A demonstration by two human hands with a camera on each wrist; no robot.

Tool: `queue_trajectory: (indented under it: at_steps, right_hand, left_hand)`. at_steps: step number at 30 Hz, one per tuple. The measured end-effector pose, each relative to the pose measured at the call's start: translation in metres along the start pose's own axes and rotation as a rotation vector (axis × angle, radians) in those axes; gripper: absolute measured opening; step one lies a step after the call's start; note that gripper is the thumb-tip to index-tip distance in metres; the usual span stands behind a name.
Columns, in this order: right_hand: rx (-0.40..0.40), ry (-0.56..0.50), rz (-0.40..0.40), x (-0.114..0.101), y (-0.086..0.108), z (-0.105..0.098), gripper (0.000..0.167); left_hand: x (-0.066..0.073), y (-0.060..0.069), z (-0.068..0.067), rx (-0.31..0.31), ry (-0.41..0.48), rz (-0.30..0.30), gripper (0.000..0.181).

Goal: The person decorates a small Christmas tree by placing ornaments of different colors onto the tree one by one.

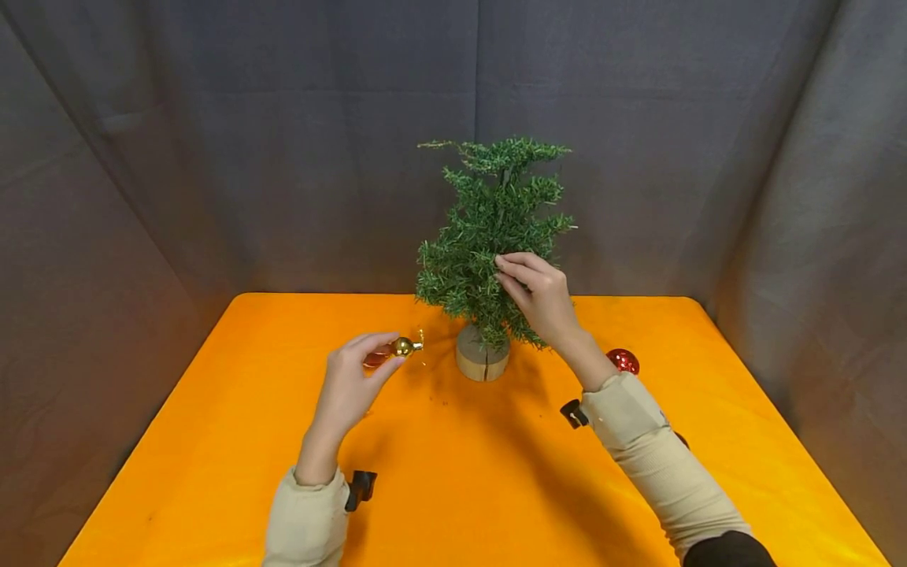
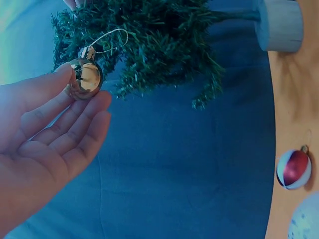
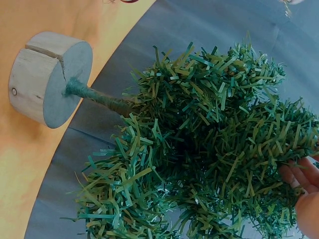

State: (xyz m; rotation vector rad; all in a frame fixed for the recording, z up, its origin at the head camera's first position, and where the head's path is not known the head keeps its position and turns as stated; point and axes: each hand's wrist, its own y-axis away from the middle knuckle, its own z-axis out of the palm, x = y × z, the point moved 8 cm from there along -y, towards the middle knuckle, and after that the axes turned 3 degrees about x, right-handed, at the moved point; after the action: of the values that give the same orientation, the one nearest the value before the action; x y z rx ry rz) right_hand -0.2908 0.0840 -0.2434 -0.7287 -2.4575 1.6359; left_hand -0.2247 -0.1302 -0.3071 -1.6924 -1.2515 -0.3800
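Between thumb and fingertips my left hand (image 1: 349,386) pinches a small shiny gold bauble (image 1: 403,347), left of the tree. A thin gold loop (image 2: 112,41) hangs from the bauble's cap, apart from the branches in the head view. My right hand (image 1: 547,303) is at the front of the small artificial Christmas tree (image 1: 489,213), where its thumb and fingers pinch a green branch (image 3: 279,137). The foliage partly hides those fingertips in the right wrist view. A round wooden base (image 1: 482,354) holds the tree upright on the table.
On the orange table (image 1: 453,488), a red bauble (image 1: 623,361) lies beside the right forearm. Another red bauble (image 1: 375,358) is partly hidden behind the left fingers. The left wrist view shows a red and white bauble (image 2: 294,169) near a pale speckled ball (image 2: 306,221). Grey curtains (image 1: 319,157) surround the table.
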Motion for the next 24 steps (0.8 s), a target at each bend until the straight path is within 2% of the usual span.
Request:
queue_trajectory:
  at_steps: [7,10,20,24]
  right_hand:
    - [0.011,0.000,-0.004,-0.001,0.000,-0.001,0.023]
    - [0.008,0.001,-0.005,-0.001,0.000,-0.001,0.022]
    - [0.010,0.015,0.006,0.000,0.000,-0.002,0.023]
    - [0.012,0.018,0.013,0.000,0.000,-0.003,0.024]
  left_hand:
    - [0.016,-0.013,0.003,0.001,0.022,0.017,0.032]
    - [0.021,-0.019,0.004,0.012,0.026,0.039,0.032]
    - [0.037,-0.038,0.006,0.029,0.121,0.132,0.031]
    - [0.043,-0.044,0.006,0.028,0.150,0.152,0.031]
